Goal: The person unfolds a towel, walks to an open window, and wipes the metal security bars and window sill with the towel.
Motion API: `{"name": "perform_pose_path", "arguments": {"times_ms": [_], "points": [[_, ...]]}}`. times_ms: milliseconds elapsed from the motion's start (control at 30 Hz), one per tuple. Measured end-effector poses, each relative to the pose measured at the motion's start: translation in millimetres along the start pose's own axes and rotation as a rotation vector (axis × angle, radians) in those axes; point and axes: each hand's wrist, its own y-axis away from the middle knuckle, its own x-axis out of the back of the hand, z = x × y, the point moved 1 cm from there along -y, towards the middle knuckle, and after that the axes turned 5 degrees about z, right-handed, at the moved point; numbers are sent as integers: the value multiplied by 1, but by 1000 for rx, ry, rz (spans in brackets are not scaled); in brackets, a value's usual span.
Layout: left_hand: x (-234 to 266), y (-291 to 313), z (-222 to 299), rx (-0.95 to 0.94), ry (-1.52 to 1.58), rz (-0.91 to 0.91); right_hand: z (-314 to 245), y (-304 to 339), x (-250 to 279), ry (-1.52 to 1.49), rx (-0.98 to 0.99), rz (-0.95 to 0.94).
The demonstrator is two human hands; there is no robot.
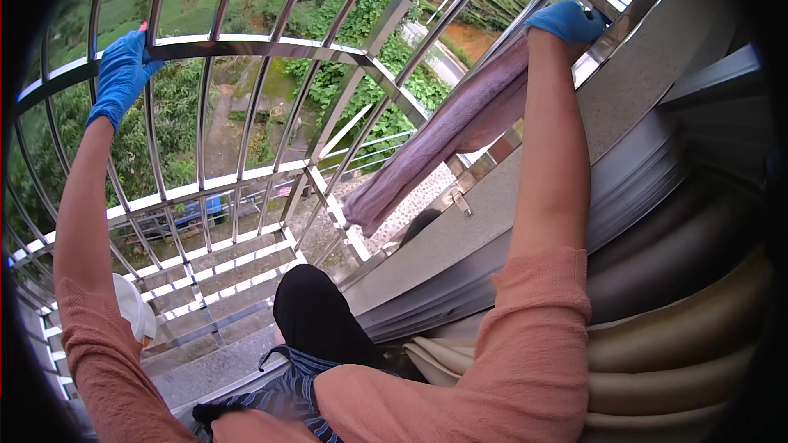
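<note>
My left hand [123,75], in a blue rubber glove, is closed over the curved horizontal rail [246,47] of a shiny metal window cage. A small pink-red bit shows at its fingertips, too little to name. At the upper right my right hand [566,22], gloved in the same blue, is closed at the cage's frame beside the wall. From it a long mauve cloth [447,135] hangs down slantwise, with its lower end near the cage's lower corner. The right fingertips are partly hidden behind the hand.
The slatted cage floor [226,266] shows below, with a white bucket [135,309] by my left arm. My black-clad knee [320,312] rests near the sill. A window track [460,283] and tan curtain [673,357] lie to the right. Greenery and a road are outside, far below.
</note>
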Motion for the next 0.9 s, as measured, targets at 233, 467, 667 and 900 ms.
{"name": "perform_pose_path", "arguments": {"times_ms": [233, 467, 667, 900], "points": [[8, -3, 1, 17, -16, -27, -33, 22, -20, 156, -451, 114], [16, 9, -11, 47, -27, -77, -3, 67, -38, 78, -333, 44], [6, 5, -9, 47, -12, -64, 27, 98, -34, 676, 434, -155], [7, 6, -13, 5, -47, -23, -22, 80, -24, 453, -169, -5]]}}
